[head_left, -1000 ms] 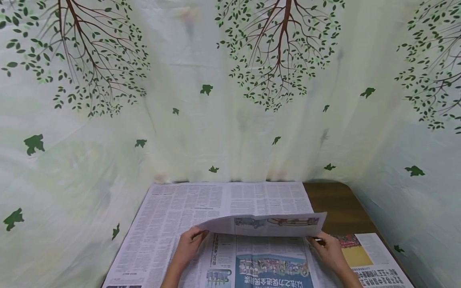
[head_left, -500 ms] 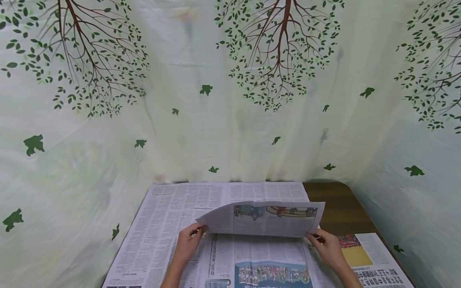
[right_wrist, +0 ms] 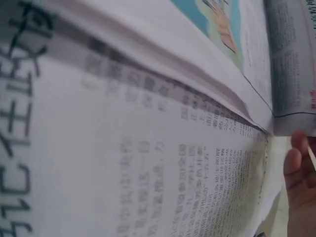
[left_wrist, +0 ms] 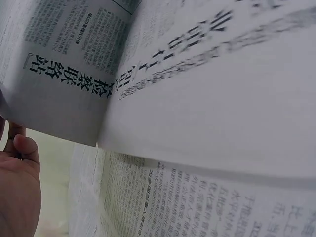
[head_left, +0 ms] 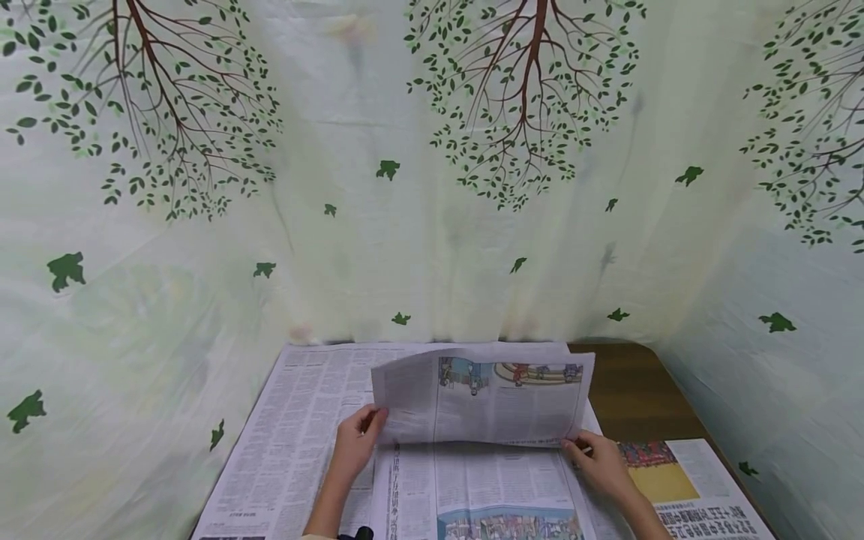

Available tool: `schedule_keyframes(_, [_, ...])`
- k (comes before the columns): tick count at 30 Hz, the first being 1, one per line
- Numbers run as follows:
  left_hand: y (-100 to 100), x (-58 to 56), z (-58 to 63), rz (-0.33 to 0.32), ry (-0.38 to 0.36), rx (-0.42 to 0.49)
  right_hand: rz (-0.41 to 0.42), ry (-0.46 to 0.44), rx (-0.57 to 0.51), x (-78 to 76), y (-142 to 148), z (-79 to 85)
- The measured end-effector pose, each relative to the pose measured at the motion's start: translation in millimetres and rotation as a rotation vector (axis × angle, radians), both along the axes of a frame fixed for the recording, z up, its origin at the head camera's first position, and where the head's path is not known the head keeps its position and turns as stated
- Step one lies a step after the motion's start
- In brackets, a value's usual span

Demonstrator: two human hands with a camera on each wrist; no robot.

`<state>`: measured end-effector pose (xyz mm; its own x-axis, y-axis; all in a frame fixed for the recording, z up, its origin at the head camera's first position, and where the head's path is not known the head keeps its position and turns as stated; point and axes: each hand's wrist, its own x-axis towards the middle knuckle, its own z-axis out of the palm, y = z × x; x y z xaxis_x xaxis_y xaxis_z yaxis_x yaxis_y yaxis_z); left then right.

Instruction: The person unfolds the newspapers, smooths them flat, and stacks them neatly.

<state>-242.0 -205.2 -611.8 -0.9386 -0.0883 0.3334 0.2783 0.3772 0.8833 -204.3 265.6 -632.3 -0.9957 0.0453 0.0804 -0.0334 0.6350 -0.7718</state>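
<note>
Clock centred on the held newspaper, which sits between 5 and 6 o'clock in the head view. Far part is raised in a curved flap, near part lies flat, blue-topped illustration at 6. Left hand is between 8 and 9, thumb and fingers pinching the flap's left edge. Right hand is at 4, thumb and fingertips pinching the lower right corner (right wrist view cuts the hand off at its 4, so individual finger positions: can't tell). Newsprint base sheet lies underneath, showing from 8 round to 12. Bare dark wood tabletop is between 2 and 3. Second paper, red-and-yellow photo and bold headline, lies between 3 and 4, next to the right forearm. Tree-print cloth hangs behind, at 12.
</note>
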Motion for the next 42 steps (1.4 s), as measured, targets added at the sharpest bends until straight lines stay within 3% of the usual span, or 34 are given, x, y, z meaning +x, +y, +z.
schedule_keyframes(5, [3, -3.1, 0.5, 0.021, -0.021, 0.012, -0.037, 0.056, 0.004, 3.7, -3, 2.1])
schedule_keyframes(8, [3, -2.9, -0.1, 0.014, -0.072, 0.015, -0.054, 0.078, 0.01, 5.1, -2, 3.3])
schedule_keyframes(14, [0, 3.5, -5.8, -0.095, -0.213, 0.022, -0.052, 0.071, 0.028, 6.6, -1, 1.2])
schedule_keyframes(18, [-1, 7.9, -12.7, -0.142, -0.257, 0.052, -0.053, 0.043, 0.048, 6.6, -1, -2.2])
schedule_keyframes(22, [-2, 7.9, -16.7, -0.124, -0.242, 0.061, -0.013, -0.014, 0.058, 7.1, 1, -5.2])
schedule_keyframes(27, [0, 2.4, -15.0, -0.092, -0.167, 0.109, 0.052, -0.064, 0.026, 7.9, 3, -8.0])
schedule_keyframes(31, [2, -2.0, -14.1, -0.045, -0.122, 0.138, 0.029, -0.067, 0.001, 5.6, 0, -10.4])
schedule_keyframes(34, [2, -4.3, -16.5, -0.018, -0.101, 0.091, -0.003, -0.068, 0.006, 4.5, -1, -11.7])
schedule_keyframes(38, [0, -4.8, -19.7, -0.059, -0.113, 0.031, -0.03, -0.083, 0.023, 4.2, -2, -11.7])
schedule_keyframes(42, [-2, -3.8, -22.5, -0.149, -0.151, -0.001, -0.04, -0.093, 0.027, 4.1, -1, -10.9])
